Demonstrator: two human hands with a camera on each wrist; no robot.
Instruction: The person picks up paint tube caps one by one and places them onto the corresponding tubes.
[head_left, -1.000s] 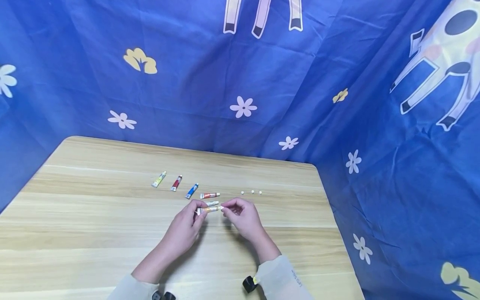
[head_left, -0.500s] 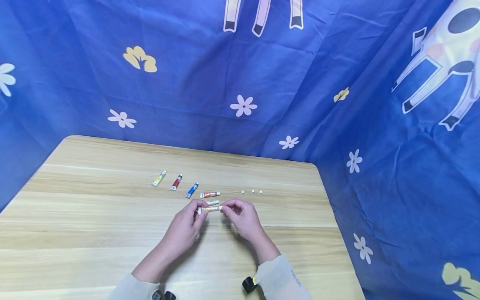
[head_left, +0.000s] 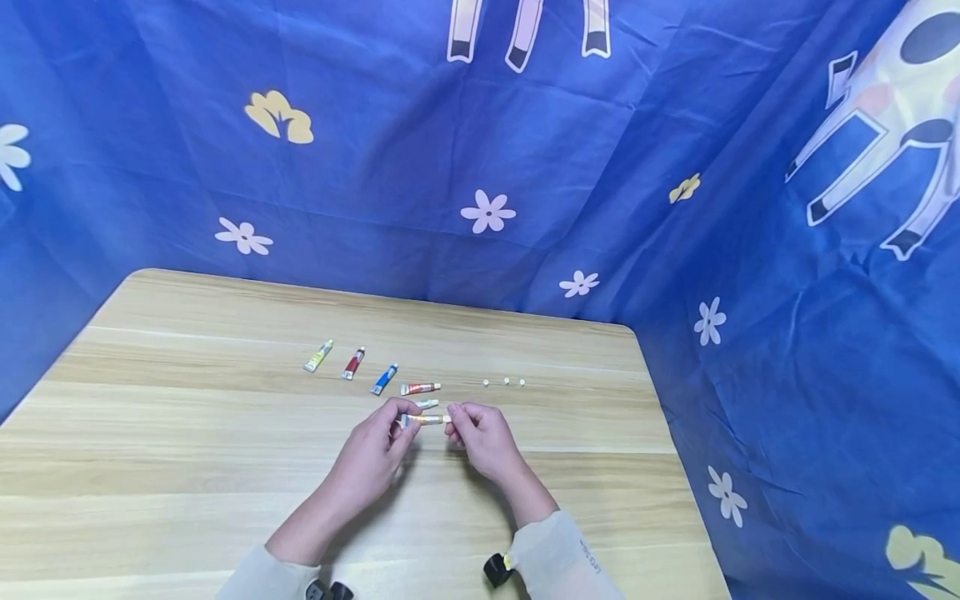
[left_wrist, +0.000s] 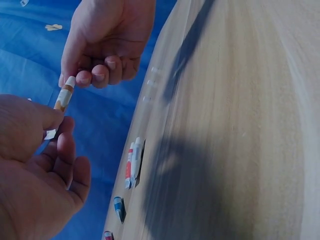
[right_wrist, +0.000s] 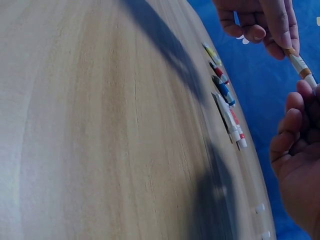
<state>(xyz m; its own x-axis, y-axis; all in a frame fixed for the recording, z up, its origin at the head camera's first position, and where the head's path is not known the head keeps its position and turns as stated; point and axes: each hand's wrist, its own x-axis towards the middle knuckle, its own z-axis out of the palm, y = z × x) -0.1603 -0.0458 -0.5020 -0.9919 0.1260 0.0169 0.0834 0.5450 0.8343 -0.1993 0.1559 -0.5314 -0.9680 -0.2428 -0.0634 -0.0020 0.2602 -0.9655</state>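
My left hand (head_left: pixel 367 447) pinches a small paint tube (head_left: pixel 431 420) with a white and orange-brown label, held level above the table. At the tube's right end, the thumb and fingers of my right hand (head_left: pixel 489 442) pinch its white cap (left_wrist: pixel 70 81). The cap sits at the tip of the tube in the left wrist view. Just behind my left fingertips lies a white tube (head_left: pixel 427 404), partly hidden by them. A red tube (head_left: pixel 420 389) lies beyond it.
A blue tube (head_left: pixel 384 379), a dark red tube (head_left: pixel 353 363) and a yellow tube (head_left: pixel 318 356) lie farther left on the wooden table (head_left: pixel 187 467). To the right stand three small white caps (head_left: pixel 507 382) in a row. Blue curtain (head_left: pixel 360 167) hangs behind.
The tube has shifted slightly right with both hands. My right fingers have changed their grip on the cap, the thumb now higher. The things on the table have not moved.
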